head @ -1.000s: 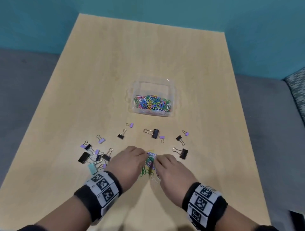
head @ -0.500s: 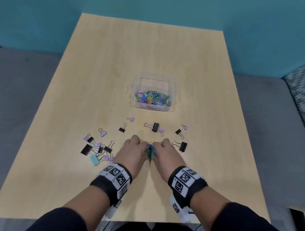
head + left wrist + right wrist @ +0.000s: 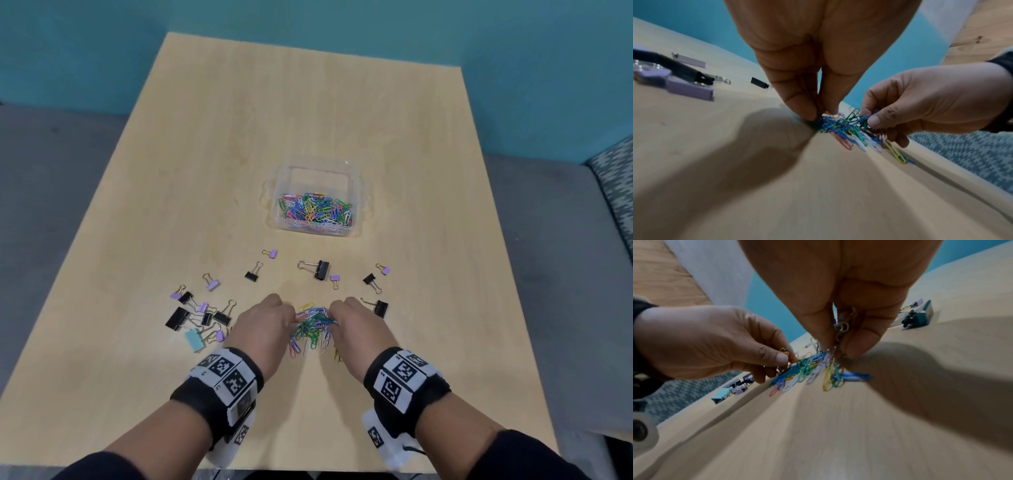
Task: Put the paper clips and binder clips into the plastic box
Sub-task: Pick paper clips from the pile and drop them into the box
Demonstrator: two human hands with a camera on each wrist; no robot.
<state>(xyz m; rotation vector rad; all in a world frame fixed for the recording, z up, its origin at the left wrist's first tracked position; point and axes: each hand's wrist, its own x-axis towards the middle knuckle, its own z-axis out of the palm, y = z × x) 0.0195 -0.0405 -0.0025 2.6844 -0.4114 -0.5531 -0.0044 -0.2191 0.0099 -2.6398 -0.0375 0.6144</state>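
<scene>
A bunch of coloured paper clips sits on the wooden table between my two hands. My left hand pinches its left side and my right hand pinches its right side. In the left wrist view the left fingertips squeeze the clips against the table. The right wrist view has several clips trailing from the right fingers onto the wood. The clear plastic box stands farther off, with paper clips in it. Binder clips lie scattered between the box and my hands.
A cluster of black and purple binder clips with one teal clip lies left of my left hand. A black binder clip lies just right of my right hand. Grey floor and a teal wall surround the table.
My hands pressed the loose paper clips into a tight bunch. Since then they have parted slightly, each pinching one side of it.
</scene>
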